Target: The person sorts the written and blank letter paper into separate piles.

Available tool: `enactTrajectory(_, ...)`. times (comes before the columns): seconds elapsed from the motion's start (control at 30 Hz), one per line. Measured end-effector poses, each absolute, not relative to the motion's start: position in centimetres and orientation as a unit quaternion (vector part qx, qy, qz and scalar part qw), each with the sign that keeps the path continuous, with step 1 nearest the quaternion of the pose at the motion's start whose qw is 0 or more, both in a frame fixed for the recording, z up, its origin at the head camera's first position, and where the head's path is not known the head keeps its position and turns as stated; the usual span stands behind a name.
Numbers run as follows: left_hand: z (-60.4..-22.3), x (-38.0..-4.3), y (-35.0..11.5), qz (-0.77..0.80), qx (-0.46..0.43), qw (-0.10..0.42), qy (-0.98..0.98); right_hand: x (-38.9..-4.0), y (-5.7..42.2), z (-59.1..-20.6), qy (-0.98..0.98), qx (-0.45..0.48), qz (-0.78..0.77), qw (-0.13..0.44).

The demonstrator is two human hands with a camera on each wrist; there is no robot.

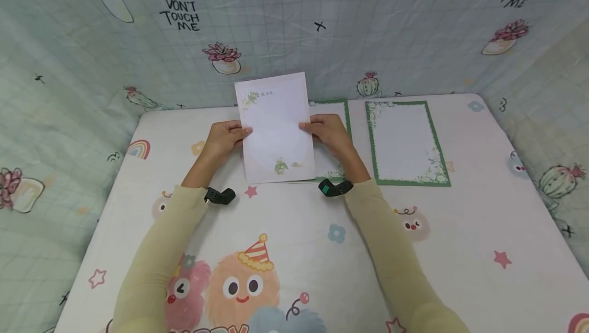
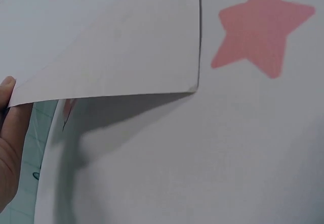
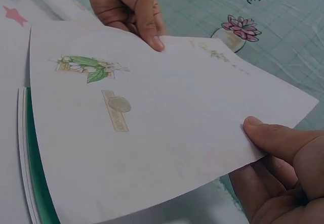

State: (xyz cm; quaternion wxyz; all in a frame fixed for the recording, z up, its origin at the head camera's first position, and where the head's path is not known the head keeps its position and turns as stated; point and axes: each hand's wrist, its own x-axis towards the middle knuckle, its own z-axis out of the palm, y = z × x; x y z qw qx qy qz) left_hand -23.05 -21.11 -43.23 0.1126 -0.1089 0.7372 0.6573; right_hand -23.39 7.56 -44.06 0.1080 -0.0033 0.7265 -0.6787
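Observation:
Both hands hold up a white sheet of paper (image 1: 276,128) with small green plant prints, its upper part tilted up off the table. My left hand (image 1: 222,141) pinches the sheet's left edge, thumb on the front. At the right edge my right hand (image 1: 330,131) pinches it the same way. The right wrist view shows the printed face of the sheet (image 3: 167,113) and both thumbs on it. Partly hidden behind the sheet lies a green-bordered sheet (image 1: 330,164). In the left wrist view the paper's lower corner (image 2: 152,57) hangs close over the tablecloth.
A second green-bordered sheet (image 1: 409,143) lies flat on the right side of the table. The tablecloth (image 1: 294,220) carries printed stars and cartoon faces. A patterned curtain (image 1: 285,31) stands behind the table. Each wrist wears a dark camera band (image 1: 221,196).

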Motion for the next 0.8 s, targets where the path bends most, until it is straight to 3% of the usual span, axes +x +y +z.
enactTrajectory(0.8,-43.6,-21.9,-23.4,0.649,-0.122,0.111,0.742,-22.7,6.5,-44.1,0.716,-0.030,-0.687,0.119)
